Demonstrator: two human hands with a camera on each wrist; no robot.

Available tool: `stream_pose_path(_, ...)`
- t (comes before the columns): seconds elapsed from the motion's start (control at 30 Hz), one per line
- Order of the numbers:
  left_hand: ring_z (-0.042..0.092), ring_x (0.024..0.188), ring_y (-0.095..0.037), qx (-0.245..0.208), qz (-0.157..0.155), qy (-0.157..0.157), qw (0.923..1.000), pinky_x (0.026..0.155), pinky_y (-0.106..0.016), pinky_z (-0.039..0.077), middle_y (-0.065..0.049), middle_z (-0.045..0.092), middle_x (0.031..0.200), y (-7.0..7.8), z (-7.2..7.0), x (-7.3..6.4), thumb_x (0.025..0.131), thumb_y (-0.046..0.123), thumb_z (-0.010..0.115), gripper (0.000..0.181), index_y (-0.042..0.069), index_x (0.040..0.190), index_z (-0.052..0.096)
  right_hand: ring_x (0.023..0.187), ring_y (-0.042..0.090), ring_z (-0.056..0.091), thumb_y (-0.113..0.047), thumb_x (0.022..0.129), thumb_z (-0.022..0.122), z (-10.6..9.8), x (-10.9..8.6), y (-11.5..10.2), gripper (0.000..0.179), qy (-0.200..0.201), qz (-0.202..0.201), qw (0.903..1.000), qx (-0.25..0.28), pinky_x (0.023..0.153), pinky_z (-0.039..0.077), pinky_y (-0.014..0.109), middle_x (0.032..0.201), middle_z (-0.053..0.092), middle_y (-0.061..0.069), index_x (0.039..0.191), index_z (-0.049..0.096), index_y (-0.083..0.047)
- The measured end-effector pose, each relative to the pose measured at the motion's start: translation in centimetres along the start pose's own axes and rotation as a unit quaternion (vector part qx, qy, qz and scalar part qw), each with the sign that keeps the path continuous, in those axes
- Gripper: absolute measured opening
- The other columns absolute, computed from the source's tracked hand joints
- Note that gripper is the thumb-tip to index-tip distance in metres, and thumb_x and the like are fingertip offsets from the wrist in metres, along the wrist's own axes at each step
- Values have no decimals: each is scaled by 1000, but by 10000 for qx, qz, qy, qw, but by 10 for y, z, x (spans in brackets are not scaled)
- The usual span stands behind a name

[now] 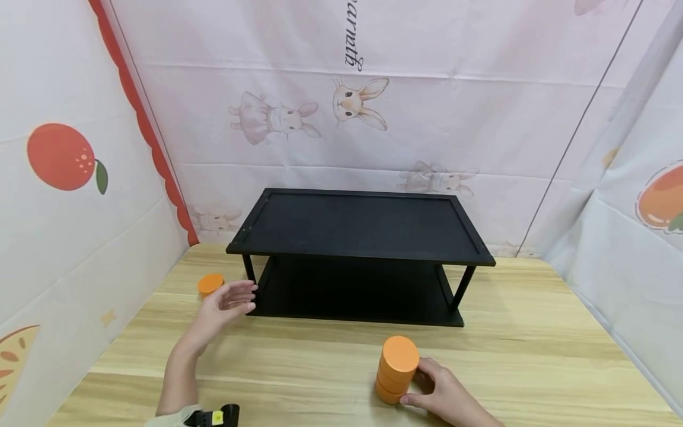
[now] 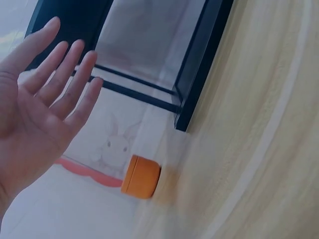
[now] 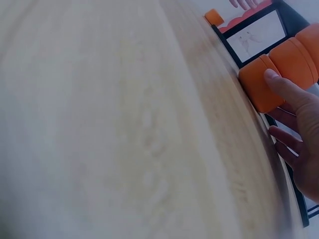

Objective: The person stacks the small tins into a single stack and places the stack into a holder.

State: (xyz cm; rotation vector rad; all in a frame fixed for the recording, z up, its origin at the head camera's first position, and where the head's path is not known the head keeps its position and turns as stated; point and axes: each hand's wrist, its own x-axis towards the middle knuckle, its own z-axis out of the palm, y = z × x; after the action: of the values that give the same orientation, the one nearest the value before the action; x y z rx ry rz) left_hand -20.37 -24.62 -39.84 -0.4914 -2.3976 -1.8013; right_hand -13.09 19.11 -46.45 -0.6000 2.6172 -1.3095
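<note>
Several orange lidded round jars [image 1: 397,370] are stacked upright in a column near the table's front. My right hand [image 1: 450,396] is at the right of the stack. In the right wrist view its thumb presses the lowest jar [image 3: 255,88], with the fingers round the far side. My left hand [image 1: 220,311] is raised by the shelf's front left corner, holding nothing; the left wrist view shows its fingers spread. Beyond it, a single orange jar [image 2: 143,178] stands on the table left of the shelf, partly hidden by the hand in the head view.
A black two-tier shelf [image 1: 357,225] stands at the back middle of the wooden table [image 1: 533,332], its posts at the corners. Printed cloth [image 1: 373,154] hangs behind it and along both sides.
</note>
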Motion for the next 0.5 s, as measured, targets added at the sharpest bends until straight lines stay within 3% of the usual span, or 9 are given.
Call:
stream_pose_path(0.13, 54, 104, -17, 25, 10, 670, 9978, 82, -17, 45, -3, 58, 115, -2, -6, 0, 88, 14, 64, 47, -7, 126, 45, 113, 30, 47, -43, 76, 72, 0, 0, 0, 61, -31, 20, 10000, 22, 92, 41, 43, 120, 53, 5, 123, 55, -9)
stream_pose_path(0.27, 54, 97, -4, -28, -238, 1369, 9903, 80, -13, 44, 4, 58, 111, -4, -12, 0, 88, 16, 64, 48, -7, 125, 45, 113, 31, 47, -42, 75, 73, -2, 2, -1, 61, -77, 36, 9999, 54, 92, 40, 46, 121, 53, 6, 122, 55, -7)
stream_pose_path(0.37, 54, 95, -1, -66, -468, 1767, 9831, 79, -11, 43, 1, 58, 112, -6, -16, 0, 87, 17, 65, 49, -7, 125, 45, 113, 31, 48, -42, 75, 73, -2, 3, -2, 62, -103, 70, 9999, 64, 91, 40, 47, 120, 53, 7, 122, 55, -6)
stream_pose_path(0.5, 52, 95, -1, -175, -767, 2073, 9751, 78, -10, 43, -4, 56, 114, -11, -20, -2, 86, 20, 67, 52, -6, 126, 45, 112, 30, 48, -42, 75, 73, -3, 3, -3, 61, -110, 75, 9999, 7, 91, 41, 45, 120, 54, 6, 122, 55, -7)
